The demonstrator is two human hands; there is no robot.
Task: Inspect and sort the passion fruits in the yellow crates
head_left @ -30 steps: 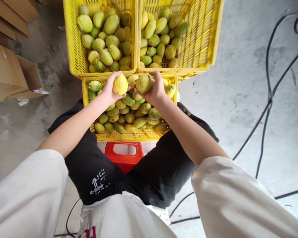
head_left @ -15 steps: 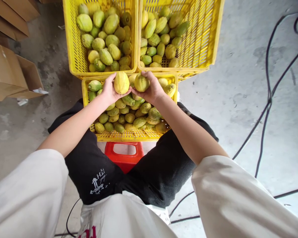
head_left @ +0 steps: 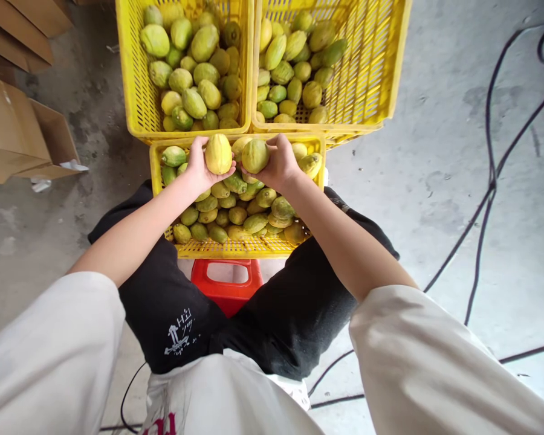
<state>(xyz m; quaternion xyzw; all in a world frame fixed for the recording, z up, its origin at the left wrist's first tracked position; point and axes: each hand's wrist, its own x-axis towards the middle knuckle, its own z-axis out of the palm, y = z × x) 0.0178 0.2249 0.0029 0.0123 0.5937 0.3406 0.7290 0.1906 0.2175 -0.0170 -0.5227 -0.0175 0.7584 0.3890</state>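
My left hand (head_left: 199, 165) is closed round a yellow, faintly ribbed oval fruit (head_left: 218, 154) like a small papaya. A rounder, greener papaya-like fruit (head_left: 255, 156) is gripped in my right hand (head_left: 281, 164), fingers partly hidden behind it. Side by side, with a small gap between the fruits, both hands are above the near yellow crate (head_left: 236, 249). Many green and yellow fruits (head_left: 255, 223) of the same sort lie loose inside that crate, some of them covered by my hands and forearms.
Beyond the near crate stand a left yellow crate (head_left: 133, 90) and a right yellow crate (head_left: 376, 60), both holding similar fruit. A red plastic stool (head_left: 226, 293) is between my legs. Cardboard boxes (head_left: 13, 130) are at left; black cables (head_left: 493, 181) cross the concrete floor at right.
Both fruits have shifted slightly left and have turned a little in my hands. The gap between them is about the same, and the crates stay in place.
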